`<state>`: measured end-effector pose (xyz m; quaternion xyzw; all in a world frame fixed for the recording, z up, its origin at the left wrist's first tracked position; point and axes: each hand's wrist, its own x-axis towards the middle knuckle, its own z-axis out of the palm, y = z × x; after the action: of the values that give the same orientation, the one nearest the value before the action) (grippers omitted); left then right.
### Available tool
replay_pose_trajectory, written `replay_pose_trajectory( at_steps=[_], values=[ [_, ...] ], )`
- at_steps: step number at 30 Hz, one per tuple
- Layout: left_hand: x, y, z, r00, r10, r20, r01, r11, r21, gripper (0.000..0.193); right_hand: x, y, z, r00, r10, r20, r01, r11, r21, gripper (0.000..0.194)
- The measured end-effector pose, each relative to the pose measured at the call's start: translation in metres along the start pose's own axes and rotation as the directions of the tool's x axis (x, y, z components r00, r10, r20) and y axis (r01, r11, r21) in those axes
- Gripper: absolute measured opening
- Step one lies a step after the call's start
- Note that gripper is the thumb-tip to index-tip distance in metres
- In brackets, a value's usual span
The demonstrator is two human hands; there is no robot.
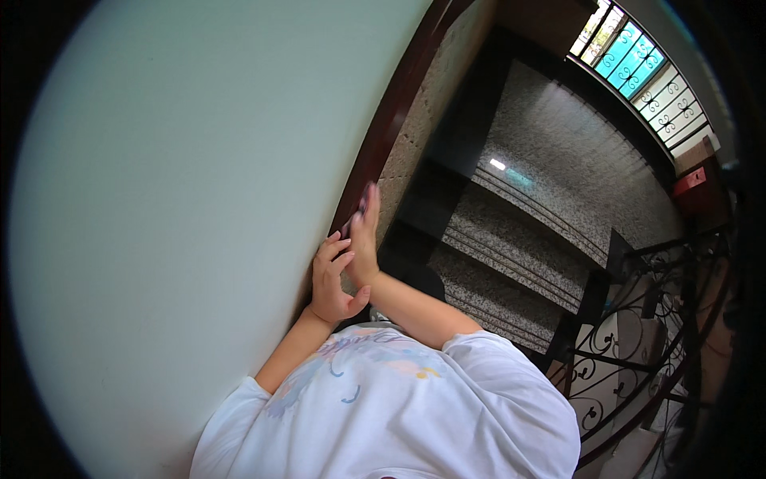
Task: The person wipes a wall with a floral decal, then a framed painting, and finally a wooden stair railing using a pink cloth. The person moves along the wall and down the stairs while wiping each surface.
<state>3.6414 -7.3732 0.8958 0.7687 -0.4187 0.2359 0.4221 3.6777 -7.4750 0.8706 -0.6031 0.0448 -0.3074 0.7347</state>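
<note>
My right hand [364, 239] is raised in front of my body, fingers pointing away from me. Along its left side shows a thin dark object [347, 229], seen nearly edge-on and blurred, which it appears to hold; its exact kind is unclear. Just to the left, my left hand [332, 284] has its fingers spread and slightly bent, the thumb out towards my right wrist. Its fingertips are close to the dark object, and whether they touch it cannot be told. A dark red-brown wooden trim or rail [383, 126] runs behind both hands.
A pale wall [179, 179] stands close on my left. Speckled stone steps [502, 257] with grooved edges adjoin a landing [556, 132] on the right. A black wrought-iron railing [610, 344] curves along the lower right. A grilled window [634, 60] is at upper right.
</note>
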Motion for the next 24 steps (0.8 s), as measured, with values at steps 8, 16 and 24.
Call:
replay_pose_trajectory(
  at_steps=[8, 16, 24],
  values=[
    [-0.002, 0.0, -0.001, 0.999, -0.029, -0.021, 0.029, 0.999, -0.036, 0.058, 0.097, -0.023, 0.006, 0.922, -0.381, -0.077, 0.333, 0.877, -0.348, 0.063],
    [0.012, 0.011, 0.006, 0.999, -0.039, 0.021, 0.038, 0.999, 0.03, 0.048, 0.193, -0.043, -0.012, 0.891, -0.444, -0.091, 0.395, 0.859, -0.325, 0.06],
    [0.053, 0.009, 0.016, 1.0, 0.018, -0.009, -0.017, 0.997, 0.073, 0.045, 0.072, -0.03, -0.01, 0.917, -0.386, 0.106, 0.396, 0.841, -0.368, 0.071]
  ],
)
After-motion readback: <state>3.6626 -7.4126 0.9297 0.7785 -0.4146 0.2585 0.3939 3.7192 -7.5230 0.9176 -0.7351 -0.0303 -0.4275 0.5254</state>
